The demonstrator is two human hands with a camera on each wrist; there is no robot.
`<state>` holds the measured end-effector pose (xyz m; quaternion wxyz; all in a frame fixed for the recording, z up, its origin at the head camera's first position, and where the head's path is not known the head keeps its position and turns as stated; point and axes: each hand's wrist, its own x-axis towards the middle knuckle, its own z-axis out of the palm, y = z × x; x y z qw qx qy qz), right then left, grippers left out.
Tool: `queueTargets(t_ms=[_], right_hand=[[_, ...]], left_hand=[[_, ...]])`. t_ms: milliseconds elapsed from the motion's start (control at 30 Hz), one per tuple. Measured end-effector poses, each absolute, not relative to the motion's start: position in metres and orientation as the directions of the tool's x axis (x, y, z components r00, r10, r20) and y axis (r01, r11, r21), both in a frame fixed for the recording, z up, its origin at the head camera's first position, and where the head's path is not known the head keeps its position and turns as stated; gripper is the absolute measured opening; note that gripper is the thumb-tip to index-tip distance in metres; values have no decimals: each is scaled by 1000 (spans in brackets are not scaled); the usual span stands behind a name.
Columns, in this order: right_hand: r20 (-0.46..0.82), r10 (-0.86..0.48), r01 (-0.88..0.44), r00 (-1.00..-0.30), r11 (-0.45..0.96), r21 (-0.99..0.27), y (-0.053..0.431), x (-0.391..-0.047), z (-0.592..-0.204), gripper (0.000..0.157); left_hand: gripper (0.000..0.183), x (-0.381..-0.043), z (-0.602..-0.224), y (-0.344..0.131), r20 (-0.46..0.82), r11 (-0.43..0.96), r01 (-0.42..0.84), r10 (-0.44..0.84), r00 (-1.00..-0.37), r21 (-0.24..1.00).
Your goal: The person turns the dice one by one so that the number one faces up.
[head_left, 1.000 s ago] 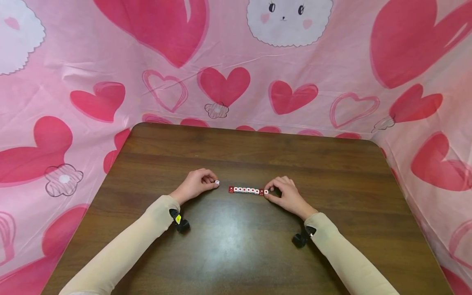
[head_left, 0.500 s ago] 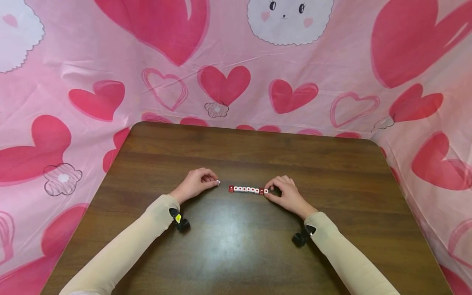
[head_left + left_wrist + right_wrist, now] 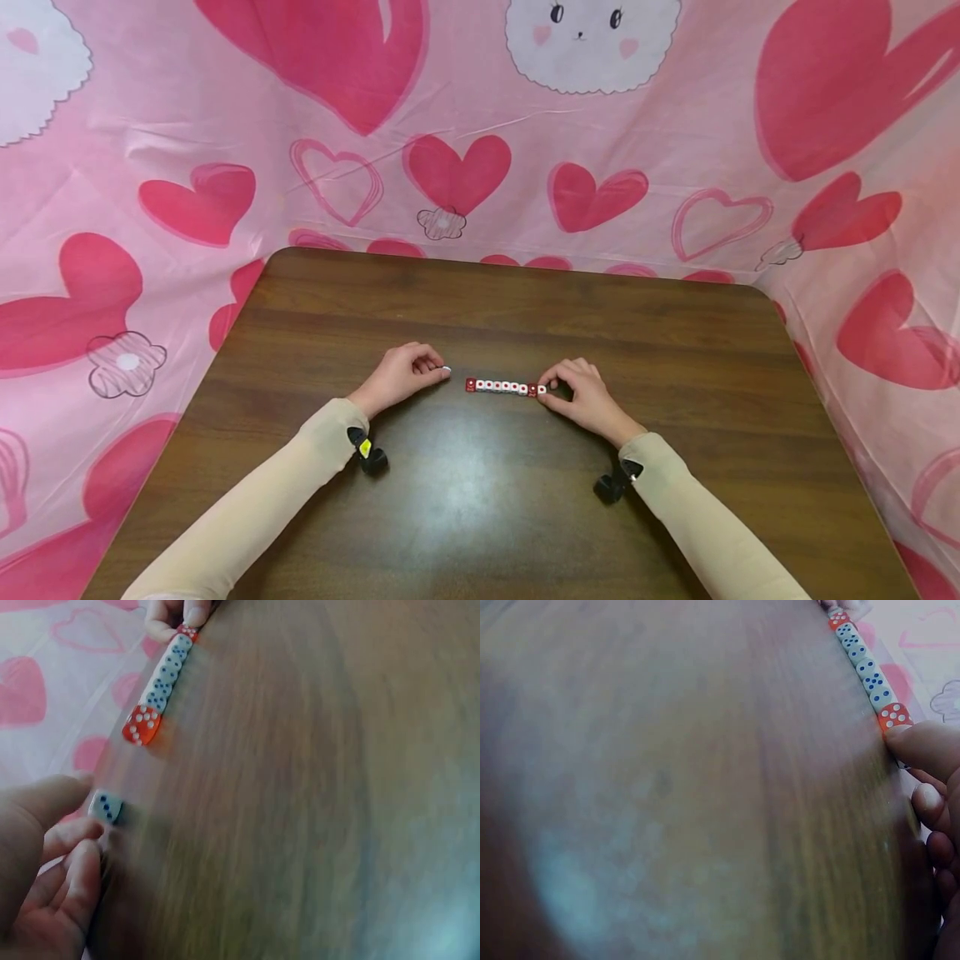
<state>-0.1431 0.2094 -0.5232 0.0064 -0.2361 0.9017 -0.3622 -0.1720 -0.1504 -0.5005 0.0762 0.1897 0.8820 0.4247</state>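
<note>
A straight row of dice, several white ones [image 3: 497,386] between two red ones, lies on the table. My left hand [image 3: 403,375] pinches a loose white die [image 3: 105,808] with blue pips, a short gap left of the row's red end die [image 3: 142,725]. At the other end, my right hand [image 3: 581,396] pinches a white die [image 3: 542,390] that sits against the right red die [image 3: 894,717]. In the right wrist view the thumb hides most of that white die.
The brown wooden table [image 3: 465,517] spreads around both hands. Behind it hangs a pink cloth [image 3: 525,108] printed with hearts. Small black wrist cameras stick out beside the left sleeve [image 3: 262,492] and the right sleeve [image 3: 705,517].
My left hand has shifted slightly right toward the row with its white die, which now shows less between the fingers. The right hand and the row have stayed in place.
</note>
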Motion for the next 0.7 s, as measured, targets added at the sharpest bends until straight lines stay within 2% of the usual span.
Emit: queueTargets(t_ms=[233,700], right_hand=[[152,-429,-416,-891,634,-652,209,-143,-522,14],[163,-426,-422,-890,637,-645,208,-142,-520,15]], left_hand=[[16,-170,-504,-142,35,622,259,348,-937,739],[14,-166,-502,-145,65,586,296,382,-922,754]])
